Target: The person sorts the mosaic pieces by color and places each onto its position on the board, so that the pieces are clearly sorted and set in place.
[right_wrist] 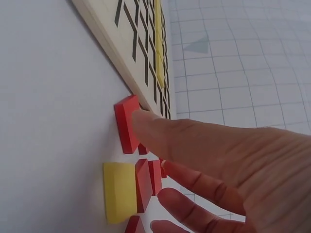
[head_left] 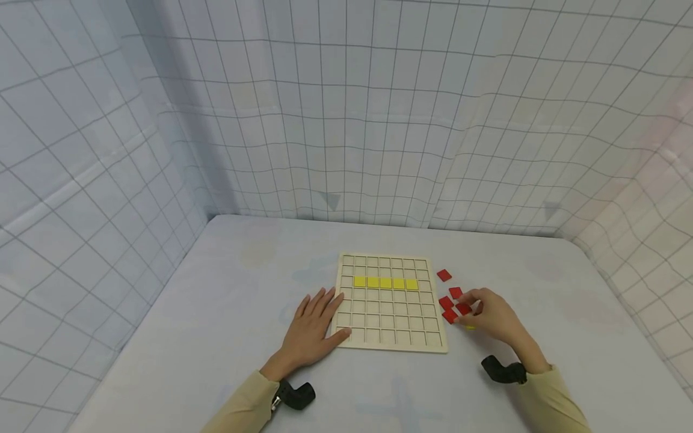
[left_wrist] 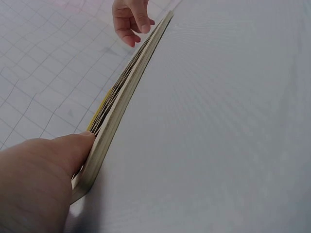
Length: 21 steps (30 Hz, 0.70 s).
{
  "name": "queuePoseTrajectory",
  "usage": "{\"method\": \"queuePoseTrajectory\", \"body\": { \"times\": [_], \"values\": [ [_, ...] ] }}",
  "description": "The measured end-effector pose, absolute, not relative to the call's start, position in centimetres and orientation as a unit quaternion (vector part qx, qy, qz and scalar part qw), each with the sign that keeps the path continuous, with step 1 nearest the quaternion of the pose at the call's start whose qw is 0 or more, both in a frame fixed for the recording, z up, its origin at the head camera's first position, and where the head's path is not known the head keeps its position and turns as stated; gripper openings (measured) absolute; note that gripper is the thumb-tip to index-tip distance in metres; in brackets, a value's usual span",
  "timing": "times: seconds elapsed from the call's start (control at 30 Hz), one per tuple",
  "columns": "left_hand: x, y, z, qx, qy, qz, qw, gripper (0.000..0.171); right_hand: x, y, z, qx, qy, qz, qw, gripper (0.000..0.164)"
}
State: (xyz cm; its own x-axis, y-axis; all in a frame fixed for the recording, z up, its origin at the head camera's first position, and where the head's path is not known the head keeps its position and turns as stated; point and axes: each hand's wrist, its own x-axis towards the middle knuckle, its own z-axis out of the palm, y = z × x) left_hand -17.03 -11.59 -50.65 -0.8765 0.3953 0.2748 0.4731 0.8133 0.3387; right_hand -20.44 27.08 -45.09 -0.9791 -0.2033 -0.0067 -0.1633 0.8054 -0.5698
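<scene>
A pale wooden grid board (head_left: 388,321) lies flat on the table, with a row of several yellow square tiles (head_left: 385,283) set in its cells. My left hand (head_left: 311,331) rests with spread, straight fingers on the board's left edge; its thumb lies on the rim (left_wrist: 99,145) in the left wrist view. Over the loose red tiles (head_left: 446,303) beside the board's right edge is my right hand (head_left: 489,314), its fingers loosely bent. In the right wrist view its thumb reaches a red tile (right_wrist: 125,128) next to the board. A loose yellow tile (right_wrist: 119,191) lies close by.
One red tile (head_left: 444,275) lies apart, farther back by the board's right side. The white table (head_left: 260,252) ends at a gridded white curtain (head_left: 346,120), which also hangs at both sides. Each wrist wears a black camera (head_left: 296,396).
</scene>
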Motion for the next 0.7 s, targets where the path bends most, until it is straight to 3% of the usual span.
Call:
{"method": "queuePoseTrajectory", "body": {
  "times": [0.7],
  "values": [
    [-17.03,-11.58,-50.67,-0.227,-0.948,-0.202,0.098,0.072,-19.6,28.18,-45.1,-0.09,0.946,-0.301,0.08,0.031]
  ]
}}
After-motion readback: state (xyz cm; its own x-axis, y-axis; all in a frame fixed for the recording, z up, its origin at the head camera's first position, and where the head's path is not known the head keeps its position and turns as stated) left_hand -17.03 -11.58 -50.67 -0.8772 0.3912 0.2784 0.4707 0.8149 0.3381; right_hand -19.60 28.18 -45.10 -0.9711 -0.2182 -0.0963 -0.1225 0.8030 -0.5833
